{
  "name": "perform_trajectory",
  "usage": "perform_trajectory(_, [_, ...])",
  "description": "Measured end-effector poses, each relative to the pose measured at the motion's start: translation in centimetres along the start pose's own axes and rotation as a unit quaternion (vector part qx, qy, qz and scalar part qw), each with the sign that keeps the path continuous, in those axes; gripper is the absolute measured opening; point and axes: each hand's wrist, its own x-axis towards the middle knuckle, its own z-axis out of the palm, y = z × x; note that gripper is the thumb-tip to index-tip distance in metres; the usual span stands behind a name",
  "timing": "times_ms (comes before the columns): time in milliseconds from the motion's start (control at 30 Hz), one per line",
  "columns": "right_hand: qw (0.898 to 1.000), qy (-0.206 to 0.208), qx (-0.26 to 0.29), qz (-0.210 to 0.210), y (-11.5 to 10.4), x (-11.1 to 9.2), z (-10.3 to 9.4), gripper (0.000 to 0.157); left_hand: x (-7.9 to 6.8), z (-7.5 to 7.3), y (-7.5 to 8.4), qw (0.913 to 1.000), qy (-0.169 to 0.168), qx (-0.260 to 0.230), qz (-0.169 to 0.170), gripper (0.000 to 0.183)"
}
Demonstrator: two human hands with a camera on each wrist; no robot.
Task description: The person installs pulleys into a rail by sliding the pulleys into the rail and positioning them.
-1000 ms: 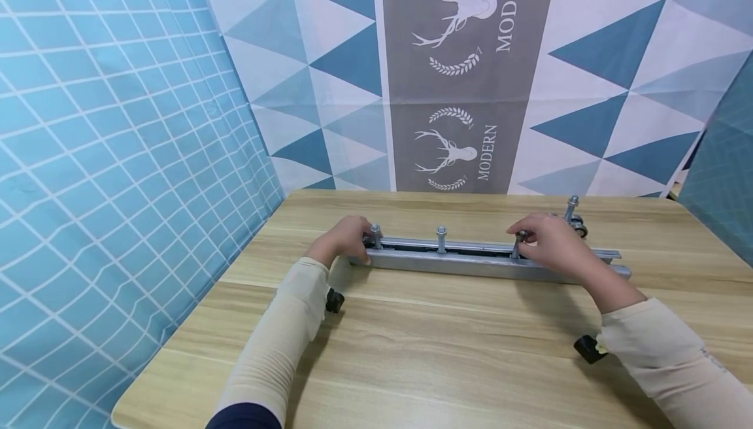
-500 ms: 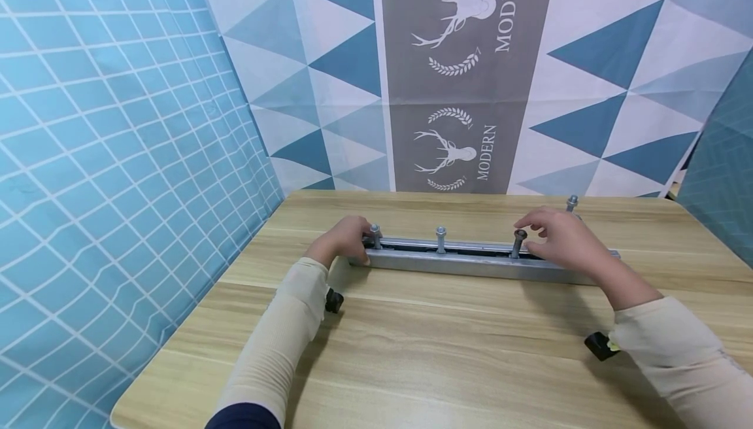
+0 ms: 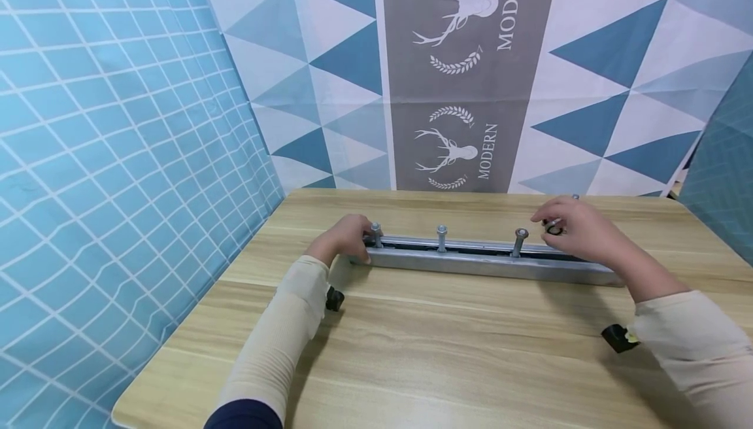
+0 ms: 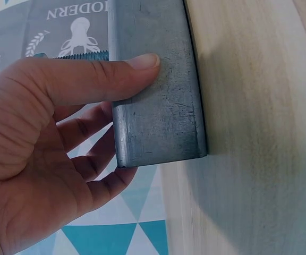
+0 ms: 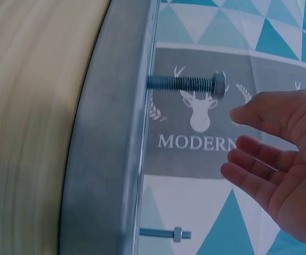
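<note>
A long silvery metal channel rail (image 3: 459, 262) lies across the table with its slot up. My left hand (image 3: 348, 238) grips its left end; in the left wrist view the thumb (image 4: 137, 71) presses the side wall and the other fingers curl behind. Three bolts stand up from the slot: a left bolt (image 3: 376, 236), a middle bolt (image 3: 442, 239) and a slightly tilted right bolt (image 3: 519, 244). To the right of that last bolt hovers my right hand (image 3: 585, 231), fingers loosely bent and holding nothing. The right wrist view shows it apart from the bolt's hex head (image 5: 219, 85).
Behind the right hand sits another metal piece with a round dark part (image 3: 553, 227), mostly hidden; a bolt tip (image 3: 575, 197) shows above the hand. The wooden table (image 3: 412, 344) meets a patterned cloth (image 3: 453, 76) at the back and a blue gridded cloth (image 3: 117, 154) at left.
My right hand had its fingers at the right bolt, then parted from it and moved to the right. The left hand and the rail have stayed in place.
</note>
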Motion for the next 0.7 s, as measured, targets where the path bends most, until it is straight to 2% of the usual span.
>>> perform_trajectory(400, [0.998, -0.032, -0.053, -0.025, 1.7, 1.0, -1.8, 0.023, 0.0, -0.1, 0.2, 1.0, 0.002, 0.006, -0.002, 0.045])
perform_trajectory(700, [0.996, -0.067, -0.057, 0.026, 3.5, 2.2, -2.4, 0.023, 0.1, 0.1, 0.2, 1.0, 0.001, 0.006, -0.004, 0.046])
